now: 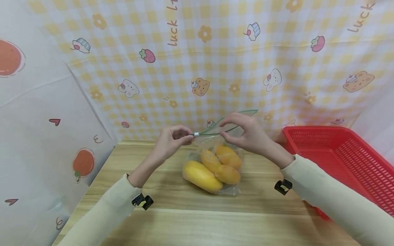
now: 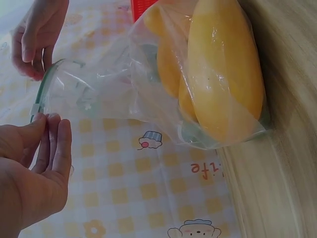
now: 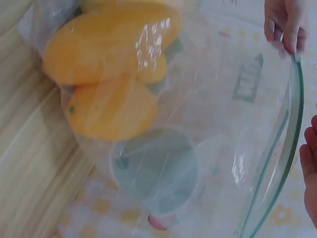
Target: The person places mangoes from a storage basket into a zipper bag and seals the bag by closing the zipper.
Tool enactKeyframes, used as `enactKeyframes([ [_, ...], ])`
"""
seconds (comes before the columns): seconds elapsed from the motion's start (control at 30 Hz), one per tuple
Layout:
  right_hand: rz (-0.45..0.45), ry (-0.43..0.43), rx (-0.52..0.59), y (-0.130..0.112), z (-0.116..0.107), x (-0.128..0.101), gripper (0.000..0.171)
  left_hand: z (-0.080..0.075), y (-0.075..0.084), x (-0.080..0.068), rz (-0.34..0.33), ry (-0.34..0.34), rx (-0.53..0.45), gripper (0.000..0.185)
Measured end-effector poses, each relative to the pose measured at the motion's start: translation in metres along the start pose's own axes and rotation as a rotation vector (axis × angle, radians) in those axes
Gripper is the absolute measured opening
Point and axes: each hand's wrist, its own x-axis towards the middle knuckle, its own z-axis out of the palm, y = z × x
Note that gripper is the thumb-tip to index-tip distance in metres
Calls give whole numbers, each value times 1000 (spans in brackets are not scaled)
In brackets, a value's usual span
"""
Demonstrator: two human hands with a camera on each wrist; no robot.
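Note:
A clear zip bag (image 1: 212,140) with a green-edged mouth stands over the wooden table, bulging with several yellow-orange mangoes (image 1: 202,176). My left hand (image 1: 171,141) pinches the left end of the bag's zip between thumb and fingertips, right at the white slider (image 1: 196,134). To the right, my right hand (image 1: 247,135) hovers by the bag's mouth, thumb and fingers apart with a gap between them. In the right wrist view the right fingers (image 3: 309,148) are relaxed, beside the green rim. Toward its right end the mouth gapes, its two edges spread apart.
A red plastic basket (image 1: 326,136) stands on the right, beside my right forearm. The wooden table (image 1: 215,227) extends toward me. Behind it hangs a yellow checked cloth (image 1: 172,75), and a white printed cloth (image 1: 40,136) covers the left side.

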Motion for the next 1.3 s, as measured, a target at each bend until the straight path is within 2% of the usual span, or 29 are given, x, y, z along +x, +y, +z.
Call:
enactKeyframes([
  [0.13, -28, -35, 45, -8, 9, 1, 26, 3, 0, -2, 46, -32, 40, 6],
  [0.5, -87, -96, 29, -22, 25, 1, 32, 9, -2, -10, 116, -72, 122, 6],
  [0.87, -110, -122, 28, -25, 37, 1, 33, 13, -2, -12, 184, -58, 217, 5],
  [1.1, -99, -140, 16, -26, 43, 2, 30, 15, -3, -12, 193, -39, 227, 4],
  [1.3, -104, -109, -9, -28, 46, 4, 25, 16, -3, -13, 202, -23, 225, 4],
])
